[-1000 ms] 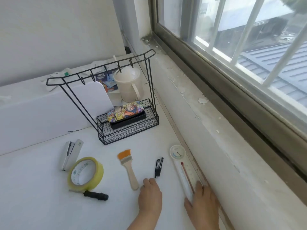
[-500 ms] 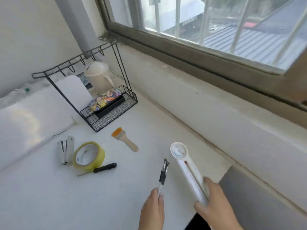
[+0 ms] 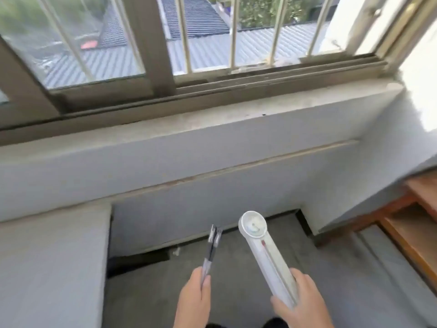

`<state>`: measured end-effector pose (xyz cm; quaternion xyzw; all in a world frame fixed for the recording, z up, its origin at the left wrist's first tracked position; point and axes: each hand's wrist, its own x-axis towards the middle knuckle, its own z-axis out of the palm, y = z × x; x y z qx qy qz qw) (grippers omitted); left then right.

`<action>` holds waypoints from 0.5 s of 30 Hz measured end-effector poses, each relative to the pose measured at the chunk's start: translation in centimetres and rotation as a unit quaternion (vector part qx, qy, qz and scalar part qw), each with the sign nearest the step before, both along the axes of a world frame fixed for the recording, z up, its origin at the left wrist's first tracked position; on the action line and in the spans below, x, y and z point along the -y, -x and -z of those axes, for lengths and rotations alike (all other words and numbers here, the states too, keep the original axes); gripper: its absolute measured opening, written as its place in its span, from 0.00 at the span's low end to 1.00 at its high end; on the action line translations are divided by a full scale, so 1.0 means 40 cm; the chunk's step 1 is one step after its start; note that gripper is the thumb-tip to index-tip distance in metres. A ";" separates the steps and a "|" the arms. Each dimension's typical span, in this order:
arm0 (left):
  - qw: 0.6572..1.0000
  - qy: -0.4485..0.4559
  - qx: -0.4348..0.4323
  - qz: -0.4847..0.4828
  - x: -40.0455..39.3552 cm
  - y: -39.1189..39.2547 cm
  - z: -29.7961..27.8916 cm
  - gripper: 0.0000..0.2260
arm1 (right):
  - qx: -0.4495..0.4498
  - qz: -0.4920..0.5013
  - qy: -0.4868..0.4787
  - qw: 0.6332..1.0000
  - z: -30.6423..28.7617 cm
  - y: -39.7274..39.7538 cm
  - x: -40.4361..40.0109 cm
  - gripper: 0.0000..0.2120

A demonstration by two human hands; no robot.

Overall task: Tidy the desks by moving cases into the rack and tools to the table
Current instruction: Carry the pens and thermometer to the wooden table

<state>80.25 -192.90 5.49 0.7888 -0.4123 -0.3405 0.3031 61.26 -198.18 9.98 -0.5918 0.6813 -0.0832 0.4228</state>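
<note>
1. Head view: your left hand [image 3: 194, 298] pinches two pens [image 3: 211, 250], just left of the thermometer [image 3: 266, 254].
2. Your right hand [image 3: 300, 301] wraps the thermometer's lower end; both tools hang over the floor [image 3: 248, 268], below the windowsill [image 3: 212, 119].

Left hand [image 3: 194, 296]: bare, low in view, held out forward, fingers curled shut around the lower end of a slim black-and-clear pen-like tool [image 3: 210, 250], thumb lying along its shaft.
Right hand [image 3: 301, 304]: bare, beside the left and apart from it, fingers wrapped around the base of a long white plastic thermometer with a round dial [image 3: 264, 254], tilted up and leftward.
</note>
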 end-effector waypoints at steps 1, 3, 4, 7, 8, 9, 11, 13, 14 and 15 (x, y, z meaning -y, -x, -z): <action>1.000 -0.007 -0.018 0.025 0.018 0.059 -0.004 0.06 | -0.008 0.047 -0.008 0.999 0.000 0.072 -0.008 0.21; 0.996 -0.009 -0.046 0.074 0.061 0.190 -0.004 0.08 | -0.040 0.110 -0.017 0.993 0.007 0.217 -0.030 0.17; 0.994 -0.015 -0.052 0.095 0.082 0.260 -0.005 0.09 | -0.046 0.145 -0.009 0.988 0.014 0.290 -0.044 0.17; 0.984 -0.013 -0.071 0.161 0.156 0.472 -0.023 0.12 | -0.036 0.270 0.038 0.961 0.023 0.478 -0.078 0.21; 0.978 -0.010 -0.079 0.192 0.183 0.541 -0.030 0.13 | -0.036 0.302 0.050 0.951 0.021 0.531 -0.084 0.22; 0.972 -0.006 -0.084 0.219 0.208 0.598 -0.041 0.14 | -0.033 0.328 0.068 0.942 0.020 0.571 -0.087 0.24; 0.957 0.002 -0.092 0.274 0.253 0.715 -0.058 0.15 | -0.035 0.382 0.126 0.915 0.015 0.661 -0.091 0.35; 0.944 0.006 -0.090 0.317 0.286 0.804 -0.071 0.13 | -0.032 0.433 0.149 0.888 0.016 0.731 -0.095 0.42; 0.938 0.007 -0.086 0.335 0.299 0.844 -0.075 0.13 | -0.026 0.453 0.152 0.878 0.019 0.767 -0.098 0.42; 0.934 0.007 -0.081 0.347 0.312 0.877 -0.081 0.14 | -0.022 0.471 0.148 0.869 0.021 0.795 -0.097 0.38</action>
